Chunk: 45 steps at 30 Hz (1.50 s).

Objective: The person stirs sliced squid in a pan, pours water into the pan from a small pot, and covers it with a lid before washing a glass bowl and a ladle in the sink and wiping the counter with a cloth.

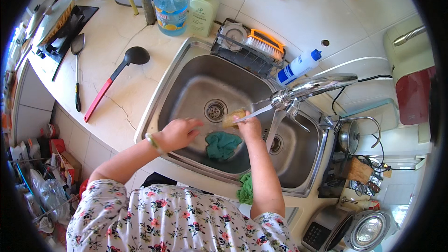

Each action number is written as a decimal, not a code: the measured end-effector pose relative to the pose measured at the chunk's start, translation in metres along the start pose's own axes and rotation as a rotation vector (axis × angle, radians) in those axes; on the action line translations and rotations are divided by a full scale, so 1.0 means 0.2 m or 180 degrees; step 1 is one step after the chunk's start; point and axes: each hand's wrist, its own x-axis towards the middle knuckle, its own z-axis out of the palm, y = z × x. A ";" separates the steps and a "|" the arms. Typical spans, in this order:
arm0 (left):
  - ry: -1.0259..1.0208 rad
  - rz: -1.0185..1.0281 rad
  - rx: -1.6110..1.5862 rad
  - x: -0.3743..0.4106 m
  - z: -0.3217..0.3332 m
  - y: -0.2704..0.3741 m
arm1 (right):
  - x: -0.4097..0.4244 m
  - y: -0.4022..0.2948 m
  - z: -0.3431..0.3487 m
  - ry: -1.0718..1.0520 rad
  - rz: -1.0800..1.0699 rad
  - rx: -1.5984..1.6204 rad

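Observation:
My right hand (250,126) grips a yellowish-brown sponge or scrubbing pad (231,118) over the large basin of a steel double sink (182,87). Water runs from the chrome faucet (297,92) onto that hand and the pad. My left hand (180,134), a bangle at its wrist, hovers over the basin's left part, fingers apart and nothing seen in it. Below the pad a wet green cloth (222,145) lies on the basin floor, near the drain (215,110).
A black ladle with a red handle (105,92) and a metal spatula (77,59) lie on the left counter. Behind the basin stand a blue soap bottle (170,10), a green bottle (203,12) and a wire rack with an orange brush (265,42). A green rag (246,189) hangs at the front edge.

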 end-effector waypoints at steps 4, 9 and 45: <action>-0.0547 0.0185 0.0860 -0.24 -0.03 -0.11 | 0.05 0.02 -0.04 0.0176 -0.0109 -0.0349; -0.0372 0.0362 0.0671 -0.37 0.00 -0.21 | 0.15 -0.13 -0.29 0.0553 -0.0915 -0.0295; -0.0074 -0.0057 0.1329 -0.38 0.02 -0.13 | 0.35 0.19 -0.25 0.0058 -0.1138 -0.2357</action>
